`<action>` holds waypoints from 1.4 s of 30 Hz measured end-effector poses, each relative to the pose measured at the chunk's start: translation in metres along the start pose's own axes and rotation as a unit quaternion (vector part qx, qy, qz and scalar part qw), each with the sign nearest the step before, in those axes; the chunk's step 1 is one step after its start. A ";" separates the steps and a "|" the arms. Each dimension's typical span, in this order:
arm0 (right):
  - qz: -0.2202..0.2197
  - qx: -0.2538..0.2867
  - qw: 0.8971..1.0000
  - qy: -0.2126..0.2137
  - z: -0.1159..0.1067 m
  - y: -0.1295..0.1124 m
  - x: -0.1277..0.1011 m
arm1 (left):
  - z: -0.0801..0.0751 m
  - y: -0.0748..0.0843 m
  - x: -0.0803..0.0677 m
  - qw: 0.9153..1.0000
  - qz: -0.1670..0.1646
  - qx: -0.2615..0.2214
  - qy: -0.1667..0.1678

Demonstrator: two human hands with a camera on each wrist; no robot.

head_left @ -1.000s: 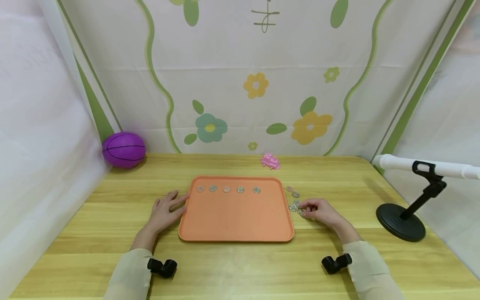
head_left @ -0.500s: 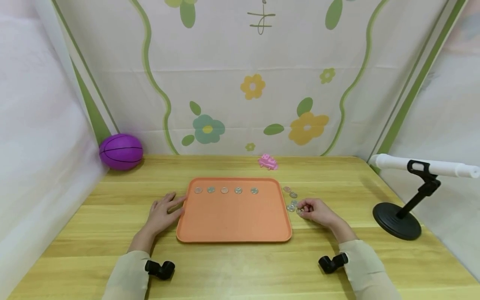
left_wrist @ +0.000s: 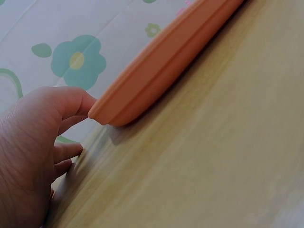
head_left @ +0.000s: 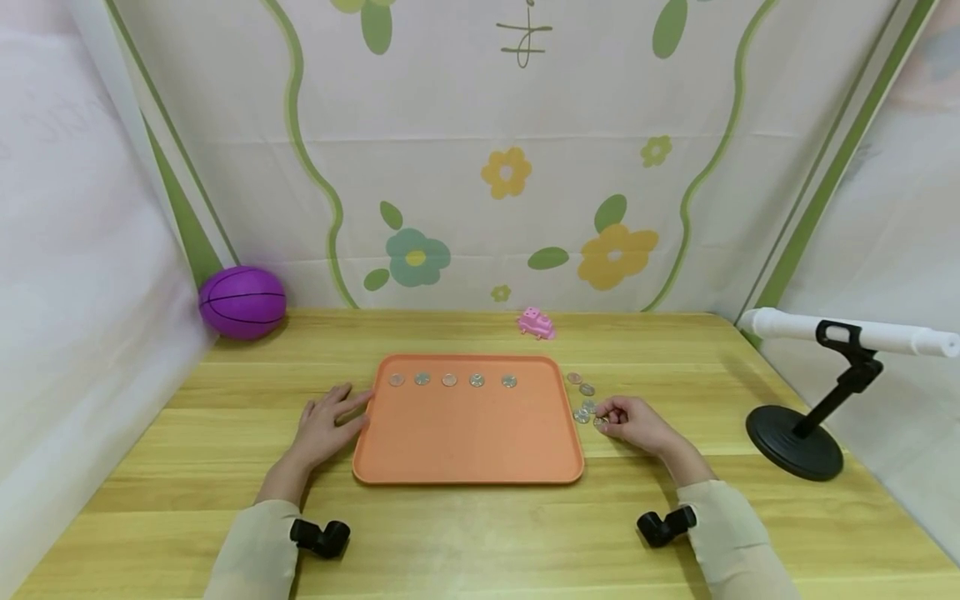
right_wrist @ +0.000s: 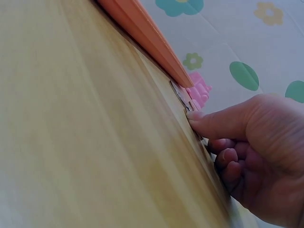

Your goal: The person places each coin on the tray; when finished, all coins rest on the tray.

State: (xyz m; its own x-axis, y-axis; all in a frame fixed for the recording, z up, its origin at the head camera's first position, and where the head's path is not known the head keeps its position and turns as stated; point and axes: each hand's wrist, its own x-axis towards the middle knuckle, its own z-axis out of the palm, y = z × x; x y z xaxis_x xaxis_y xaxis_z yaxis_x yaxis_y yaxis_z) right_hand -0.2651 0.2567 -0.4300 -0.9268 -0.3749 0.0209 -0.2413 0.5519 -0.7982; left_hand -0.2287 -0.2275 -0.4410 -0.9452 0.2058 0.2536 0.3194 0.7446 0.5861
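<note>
On the wooden table lies an orange tray (head_left: 468, 442), with several coins (head_left: 448, 380) in a row along its far side. My left hand (head_left: 326, 427) rests by the tray's left edge, its fingers loosely spread. The left wrist view has a fingertip touching the tray's rim (left_wrist: 97, 115). Right of the tray, more loose coins (head_left: 581, 415) lie on the wood. There my right hand (head_left: 636, 423) pinches a coin (head_left: 600, 422) between thumb and fingers, low at the tabletop. Its fingers hide part of that coin. The right wrist view has the other fingers curled in.
A pink toy (head_left: 536, 323) stands behind the tray near the table's back edge. At the back left sits a purple ball (head_left: 242, 302). A black stand (head_left: 795, 442) holding a white tube is on the right. Printed cloth (head_left: 450, 108) hangs behind the table.
The head view has shifted slightly. Both hands stay in about the same place, the right one still at the coin; the tray and the row of coins have not moved.
</note>
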 end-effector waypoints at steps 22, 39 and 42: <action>-0.007 -0.020 1.000 0.021 0.002 -0.001 -0.001 | -0.001 0.001 -0.002 1.000 0.000 -0.005 -0.005; 0.016 0.061 0.998 -0.007 -0.009 -0.003 -0.001 | -0.001 0.002 0.000 1.000 -0.001 -0.006 -0.001; 0.022 0.102 0.994 -0.019 -0.012 -0.010 0.002 | 0.000 0.002 -0.001 1.000 0.000 -0.005 0.000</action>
State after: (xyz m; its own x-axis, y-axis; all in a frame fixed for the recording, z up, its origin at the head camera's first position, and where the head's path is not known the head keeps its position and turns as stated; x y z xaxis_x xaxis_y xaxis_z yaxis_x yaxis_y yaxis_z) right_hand -0.2678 0.2596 -0.4145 -0.9227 -0.3839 -0.0365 -0.1340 0.4079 -0.9031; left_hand -0.2277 -0.2267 -0.4398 -0.9454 0.2058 0.2526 0.3195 0.7379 0.5945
